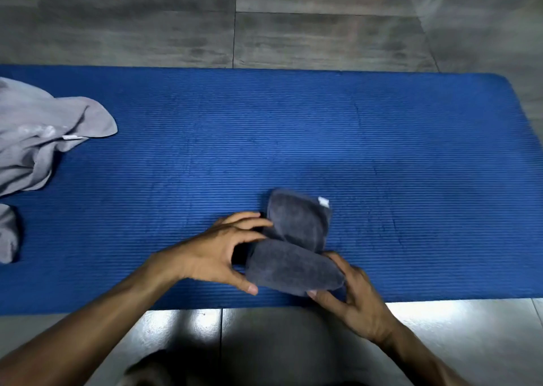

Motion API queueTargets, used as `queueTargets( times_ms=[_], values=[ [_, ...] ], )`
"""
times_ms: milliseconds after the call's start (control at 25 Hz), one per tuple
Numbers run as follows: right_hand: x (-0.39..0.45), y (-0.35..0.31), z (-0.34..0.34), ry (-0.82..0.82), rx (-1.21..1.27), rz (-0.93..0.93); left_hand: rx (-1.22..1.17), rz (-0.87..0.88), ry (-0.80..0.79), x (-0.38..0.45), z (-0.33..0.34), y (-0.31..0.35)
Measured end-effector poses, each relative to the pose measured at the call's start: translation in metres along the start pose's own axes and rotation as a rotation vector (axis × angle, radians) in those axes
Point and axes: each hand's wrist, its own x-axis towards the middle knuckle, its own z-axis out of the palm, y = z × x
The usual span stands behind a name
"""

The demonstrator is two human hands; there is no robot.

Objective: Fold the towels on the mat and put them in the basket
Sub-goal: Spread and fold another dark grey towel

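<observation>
Both hands are working a dark towel [296,244] lying on the mat [293,138], near its front edge. The left hand [217,253] is cupping the towel's left end, fingers and thumb curled around it; the right hand [349,294] is pinching the right end, thumb under and fingers behind. The towel is looking nearly folded into a compact bundle, so the folding step is probably finishing. Next it needs carrying to the basket, which is not showing here. A pale towel [38,138] is lying crumpled at the mat's left end, waiting.
</observation>
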Motion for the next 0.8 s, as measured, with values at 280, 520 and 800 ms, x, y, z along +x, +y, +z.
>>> queueTargets(
  times_ms=[280, 520, 800],
  values=[
    [0.018, -0.001, 0.014, 0.211, 0.603, 0.238, -0.683, -0.248, 0.129, 0.008, 0.012, 0.01],
    [0.044, 0.004, 0.008, 0.457, 0.34, 0.302, -0.498, -0.415, 0.271, 0.041, 0.021, 0.018],
    [0.063, -0.001, 0.002, 0.184, -0.892, -0.347, -0.174, -0.483, 0.354, 0.053, 0.031, 0.026]
  ],
)
